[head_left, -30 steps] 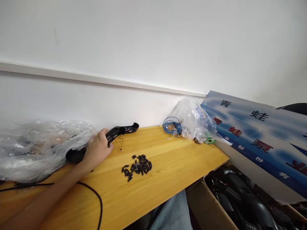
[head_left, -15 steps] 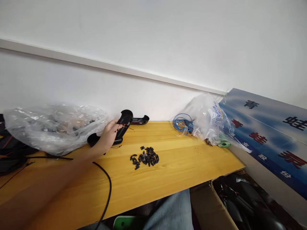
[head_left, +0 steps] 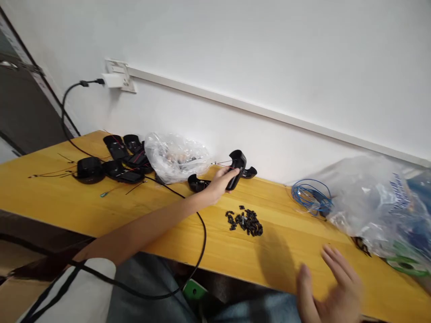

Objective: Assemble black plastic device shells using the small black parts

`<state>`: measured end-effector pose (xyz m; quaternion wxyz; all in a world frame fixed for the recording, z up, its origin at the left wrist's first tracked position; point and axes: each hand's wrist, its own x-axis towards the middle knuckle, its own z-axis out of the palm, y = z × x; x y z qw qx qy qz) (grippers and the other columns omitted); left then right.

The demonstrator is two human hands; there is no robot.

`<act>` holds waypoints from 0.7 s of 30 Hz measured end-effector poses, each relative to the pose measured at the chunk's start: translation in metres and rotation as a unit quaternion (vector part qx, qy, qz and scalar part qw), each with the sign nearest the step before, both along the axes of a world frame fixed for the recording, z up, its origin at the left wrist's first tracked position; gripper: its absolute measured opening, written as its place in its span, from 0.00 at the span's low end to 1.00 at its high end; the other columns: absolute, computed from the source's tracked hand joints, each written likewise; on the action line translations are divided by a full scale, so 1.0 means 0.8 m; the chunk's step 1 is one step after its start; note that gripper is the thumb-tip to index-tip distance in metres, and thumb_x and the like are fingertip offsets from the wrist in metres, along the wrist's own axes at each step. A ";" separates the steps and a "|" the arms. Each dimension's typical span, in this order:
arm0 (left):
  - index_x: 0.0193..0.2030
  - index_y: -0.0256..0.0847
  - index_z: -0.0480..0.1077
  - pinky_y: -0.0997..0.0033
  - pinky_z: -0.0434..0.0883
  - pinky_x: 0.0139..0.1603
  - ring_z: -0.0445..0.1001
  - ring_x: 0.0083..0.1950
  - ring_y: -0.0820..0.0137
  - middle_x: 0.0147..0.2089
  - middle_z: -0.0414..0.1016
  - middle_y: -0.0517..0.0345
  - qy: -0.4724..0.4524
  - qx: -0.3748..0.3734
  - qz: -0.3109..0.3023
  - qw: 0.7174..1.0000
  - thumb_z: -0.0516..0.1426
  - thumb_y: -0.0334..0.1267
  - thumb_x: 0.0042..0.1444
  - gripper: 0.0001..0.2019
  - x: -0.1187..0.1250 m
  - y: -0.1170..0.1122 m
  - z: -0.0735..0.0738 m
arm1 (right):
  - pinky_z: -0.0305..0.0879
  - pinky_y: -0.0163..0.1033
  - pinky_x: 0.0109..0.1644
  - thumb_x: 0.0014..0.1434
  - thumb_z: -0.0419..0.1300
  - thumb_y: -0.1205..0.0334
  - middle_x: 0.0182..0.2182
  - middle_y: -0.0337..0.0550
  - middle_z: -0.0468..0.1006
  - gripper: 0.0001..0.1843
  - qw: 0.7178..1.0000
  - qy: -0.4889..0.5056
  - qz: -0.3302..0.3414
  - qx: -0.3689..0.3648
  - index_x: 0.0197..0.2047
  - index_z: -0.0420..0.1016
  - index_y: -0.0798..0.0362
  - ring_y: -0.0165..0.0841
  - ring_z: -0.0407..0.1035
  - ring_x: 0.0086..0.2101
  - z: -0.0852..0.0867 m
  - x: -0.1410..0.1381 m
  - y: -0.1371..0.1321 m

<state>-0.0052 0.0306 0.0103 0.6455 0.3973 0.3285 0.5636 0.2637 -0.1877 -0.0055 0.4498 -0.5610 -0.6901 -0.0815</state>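
Note:
My left hand [head_left: 218,185] grips a black curved plastic housing [head_left: 237,167] with thin red wires, raised over the back of the table. Two similar shells lie close by: one black shell [head_left: 197,183] to the left of the hand, another black shell [head_left: 249,172] behind the held one, by the wall. In front of the hand is a small pile of black connector-like pieces [head_left: 249,223]. My right hand [head_left: 332,289], a little blurred, hovers over the table's front right with fingers spread and nothing in them.
Several black shells with wires [head_left: 124,170] lie on the left of the wooden table [head_left: 161,215]. Along the wall are a filled clear bag [head_left: 178,157], a blue wire coil [head_left: 311,197], a plastic bag [head_left: 373,197] and a green spool [head_left: 406,265]. A black cable [head_left: 204,233] loops across the front.
The view has swung left, bringing the outlet and more shells into sight. My left hand still holds the housing, now turned differently. My right hand has come into view at lower right.

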 end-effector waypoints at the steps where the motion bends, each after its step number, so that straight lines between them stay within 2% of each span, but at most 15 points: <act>1: 0.43 0.42 0.73 0.73 0.58 0.25 0.70 0.29 0.72 0.32 0.71 0.60 -0.019 -0.010 -0.004 1.000 0.75 0.53 0.55 0.22 0.004 -0.001 -0.006 | 0.63 0.78 0.72 0.74 0.65 0.52 0.64 0.61 0.75 0.26 0.998 0.011 0.013 0.057 0.71 0.70 0.45 0.63 0.68 0.67 0.002 -0.022 0.036; 3: 0.42 0.42 0.71 0.73 0.57 0.24 0.70 0.28 0.71 0.31 0.71 0.60 -0.025 -0.016 -0.016 0.999 0.74 0.55 0.55 0.23 0.007 -0.001 -0.016 | 0.66 0.73 0.71 0.75 0.61 0.54 0.62 0.61 0.77 0.21 0.994 -0.006 0.103 0.035 0.68 0.72 0.45 0.59 0.71 0.65 0.014 -0.060 0.115; 5: 0.42 0.41 0.71 0.73 0.60 0.24 0.73 0.29 0.70 0.32 0.73 0.57 -0.016 -0.017 -0.029 0.999 0.71 0.58 0.57 0.23 0.004 0.004 -0.023 | 0.70 0.67 0.70 0.76 0.58 0.53 0.60 0.58 0.80 0.16 0.979 -0.013 0.203 -0.019 0.63 0.75 0.46 0.54 0.75 0.62 0.027 -0.079 0.189; 8: 0.43 0.40 0.71 0.73 0.66 0.26 0.76 0.32 0.68 0.36 0.77 0.55 -0.007 -0.023 -0.029 0.999 0.69 0.57 0.57 0.23 -0.011 0.020 -0.026 | 0.73 0.62 0.68 0.76 0.55 0.54 0.54 0.54 0.84 0.14 0.939 -0.007 0.316 -0.132 0.53 0.79 0.48 0.50 0.78 0.57 0.025 -0.065 0.262; 10: 0.45 0.41 0.69 0.74 0.70 0.32 0.77 0.35 0.69 0.37 0.78 0.57 -0.001 -0.024 -0.010 1.000 0.71 0.52 0.55 0.22 -0.026 0.033 -0.027 | 0.75 0.59 0.66 0.76 0.55 0.54 0.53 0.52 0.85 0.14 0.915 0.015 0.350 -0.202 0.52 0.81 0.48 0.47 0.80 0.55 0.010 -0.044 0.279; 13: 0.45 0.43 0.66 0.73 0.73 0.36 0.78 0.36 0.69 0.38 0.78 0.60 0.009 -0.025 0.011 1.000 0.74 0.49 0.53 0.24 -0.044 0.043 -0.026 | 0.74 0.56 0.68 0.74 0.62 0.54 0.57 0.52 0.84 0.12 0.881 0.010 0.391 -0.266 0.53 0.84 0.48 0.46 0.79 0.59 -0.016 -0.022 0.276; 16: 0.47 0.44 0.66 0.71 0.72 0.31 0.79 0.33 0.67 0.42 0.81 0.57 0.011 -0.030 0.000 0.999 0.73 0.51 0.54 0.25 -0.048 0.035 -0.025 | 0.70 0.57 0.72 0.71 0.69 0.56 0.58 0.52 0.82 0.10 0.879 -0.022 0.404 -0.253 0.52 0.86 0.47 0.45 0.76 0.62 -0.028 -0.023 0.268; 18: 0.48 0.43 0.68 0.71 0.70 0.28 0.79 0.32 0.67 0.44 0.82 0.54 0.007 -0.057 -0.035 0.998 0.72 0.52 0.56 0.24 -0.043 0.022 -0.025 | 0.70 0.57 0.72 0.71 0.70 0.59 0.57 0.52 0.82 0.08 0.883 -0.025 0.402 -0.239 0.52 0.86 0.47 0.45 0.76 0.61 -0.030 -0.029 0.268; 21: 0.47 0.42 0.70 0.70 0.71 0.28 0.79 0.32 0.67 0.45 0.82 0.51 0.003 -0.090 -0.075 0.993 0.71 0.52 0.58 0.22 -0.032 0.003 -0.025 | 0.72 0.54 0.70 0.70 0.71 0.61 0.56 0.51 0.83 0.08 0.882 -0.014 0.407 -0.238 0.52 0.86 0.47 0.43 0.77 0.59 -0.031 -0.033 0.271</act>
